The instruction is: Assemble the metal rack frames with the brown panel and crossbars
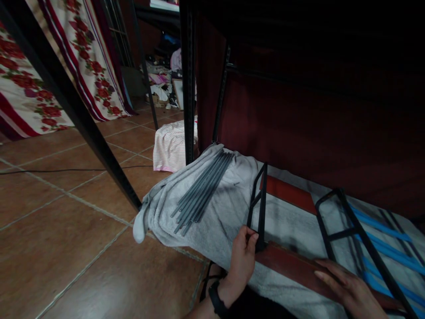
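**Black metal tube frame (pixel 261 199) held at its foot, lower middle of the picture**

The black metal tube frame stands upright on a long reddish-brown wooden board (pixel 292 266). The board lies over a pale grey fleece blanket (pixel 219 217) across the lower half of the picture. I judge the frame rigid and fairly light: it is thin welded tubing with smooth paint, so it could slip or twist in a loose grip. Being tall and narrow, it would also tip easily.

The lowest stretch of the upright, just above the board, looks the steadiest place to hold. My left hand (pixel 244 259) is there, thumb and fingers wrapped closed around the frame's bottom end. The wrist is straight and the forearm rises from the bottom edge, with a black wristband (pixel 217 301) on it.

My right hand (pixel 348 285) lies open and flat on the board at lower right, palm down, fingers stretched leftward, gripping nothing. Just beyond it sits a larger black metal frame with blue straps (pixel 345 233). A bundle of grey rods (pixel 202 192) rests on the blanket left of centre, apart from both hands.
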A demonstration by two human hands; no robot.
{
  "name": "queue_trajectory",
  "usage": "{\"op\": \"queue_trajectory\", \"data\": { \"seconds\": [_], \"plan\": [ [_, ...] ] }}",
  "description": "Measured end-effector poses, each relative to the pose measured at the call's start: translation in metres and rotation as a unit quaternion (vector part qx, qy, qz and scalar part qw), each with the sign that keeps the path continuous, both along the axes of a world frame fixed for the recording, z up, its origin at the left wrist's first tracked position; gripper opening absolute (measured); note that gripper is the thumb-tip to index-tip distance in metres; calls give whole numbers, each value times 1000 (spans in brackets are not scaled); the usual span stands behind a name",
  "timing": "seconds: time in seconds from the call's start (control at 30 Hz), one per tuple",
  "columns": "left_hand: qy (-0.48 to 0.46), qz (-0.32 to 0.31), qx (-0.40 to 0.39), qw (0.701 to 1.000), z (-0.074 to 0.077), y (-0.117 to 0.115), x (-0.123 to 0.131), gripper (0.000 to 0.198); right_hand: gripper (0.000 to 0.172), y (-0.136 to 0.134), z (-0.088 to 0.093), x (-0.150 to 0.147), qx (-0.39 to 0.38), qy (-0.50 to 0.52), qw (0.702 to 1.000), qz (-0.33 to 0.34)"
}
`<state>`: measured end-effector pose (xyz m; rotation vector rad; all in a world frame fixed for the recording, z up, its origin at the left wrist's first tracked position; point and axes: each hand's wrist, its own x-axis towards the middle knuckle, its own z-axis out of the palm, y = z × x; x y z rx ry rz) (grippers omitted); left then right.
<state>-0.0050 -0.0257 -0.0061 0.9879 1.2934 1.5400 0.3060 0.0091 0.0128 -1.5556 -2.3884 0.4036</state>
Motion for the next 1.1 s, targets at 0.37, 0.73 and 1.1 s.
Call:
{"op": "queue_trajectory", "data": {
  "seconds": [0.37,0.73,1.1],
  "plan": [
    [15,0,-7,1000,2,-3,4,15,36,-3,3,-1,-3,3,1000,1],
    [58,6,-14,998,3,-4,3,16,37,-4,3,1,5,-5,1000,13],
    [77,-19,-2,997,3,-8,-3,17,37,-8,6,-7,25,-6,999,19]
  ]
}}
